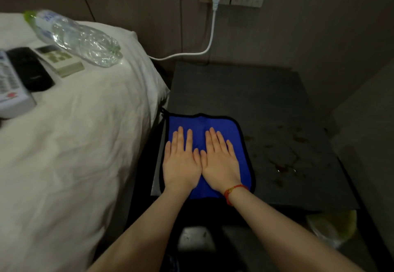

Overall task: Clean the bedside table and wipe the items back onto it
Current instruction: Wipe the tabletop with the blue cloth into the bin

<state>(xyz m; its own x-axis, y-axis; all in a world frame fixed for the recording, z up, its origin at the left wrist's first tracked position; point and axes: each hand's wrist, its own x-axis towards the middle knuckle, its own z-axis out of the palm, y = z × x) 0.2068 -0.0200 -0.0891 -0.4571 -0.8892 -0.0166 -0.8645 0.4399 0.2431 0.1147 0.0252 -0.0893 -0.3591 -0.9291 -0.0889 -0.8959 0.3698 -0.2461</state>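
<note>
Blue microfibre with a black hem, the cloth [210, 126] lies flat on the near left part of the dark bedside table [245, 88], its left edge at the table's left edge beside the bed [74, 143]. The left hand [181, 163] and right hand [220, 161] press on it side by side, palms down, fingers straight and pointing far.

The cloth is roughly square, so it has no clear long axis; its edges run square to the table.

Brown, partly wet stains [283, 165] sit well to its right, not yet reached. Judged from here, a sideways sweep could smear that spill rather than lift it, and a push leftward could drag the cloth off the edge.

The plastic bottle [76, 37] lies on its side on the pillow, cap to the far left, and may roll if the bed is jolted.
</note>
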